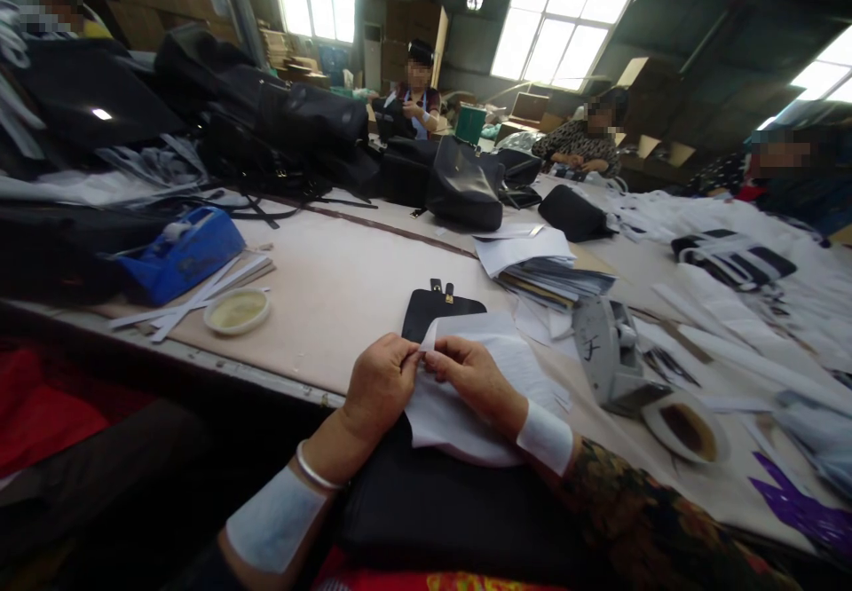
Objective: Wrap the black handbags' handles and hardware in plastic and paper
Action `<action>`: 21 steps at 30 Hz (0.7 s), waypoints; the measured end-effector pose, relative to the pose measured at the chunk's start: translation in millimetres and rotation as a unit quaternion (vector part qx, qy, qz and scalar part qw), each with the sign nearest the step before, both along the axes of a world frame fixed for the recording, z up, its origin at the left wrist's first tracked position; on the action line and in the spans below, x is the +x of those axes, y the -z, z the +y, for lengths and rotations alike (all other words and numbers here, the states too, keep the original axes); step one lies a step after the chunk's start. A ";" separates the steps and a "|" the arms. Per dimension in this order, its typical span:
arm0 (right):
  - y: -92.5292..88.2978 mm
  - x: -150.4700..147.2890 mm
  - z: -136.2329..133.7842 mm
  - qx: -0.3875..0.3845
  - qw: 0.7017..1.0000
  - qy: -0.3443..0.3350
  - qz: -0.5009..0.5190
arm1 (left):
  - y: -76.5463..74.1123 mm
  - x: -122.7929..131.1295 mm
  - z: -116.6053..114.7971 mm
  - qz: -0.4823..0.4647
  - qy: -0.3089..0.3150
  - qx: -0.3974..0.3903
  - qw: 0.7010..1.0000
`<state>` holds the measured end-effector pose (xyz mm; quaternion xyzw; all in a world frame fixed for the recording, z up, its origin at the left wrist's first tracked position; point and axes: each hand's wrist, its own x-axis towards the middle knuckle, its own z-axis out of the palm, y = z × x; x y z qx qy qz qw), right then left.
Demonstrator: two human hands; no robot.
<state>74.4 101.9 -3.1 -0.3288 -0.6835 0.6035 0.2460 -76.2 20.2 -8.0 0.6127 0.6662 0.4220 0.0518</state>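
Note:
Both hands meet at the table's near edge over a white sheet point(466, 422). My left hand point(382, 374), with a silver bangle at its wrist, pinches the sheet's upper left edge. My right hand point(476, 378) pinches the same edge just beside it, thumb and index finger together. The sheet covers part of a black bag point(453, 511) lying at the table's edge and over my lap. Past my hands, a black flap point(436, 303) with two small straps and metal fittings shows above the sheet.
Left are a blue tape dispenser point(190, 249) and a shallow dish point(237, 311). Right are stacked papers point(552, 267), a grey dispenser point(603, 351) and a brown-stained dish point(685, 429). Black bags point(466, 185) lie across the far side, where several people sit.

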 end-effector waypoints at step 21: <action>1.2 0.4 7.3 -0.091 0.993 0.063 0.042 | -11.9 -3.5 15.2 -0.211 -0.034 -0.117 0.970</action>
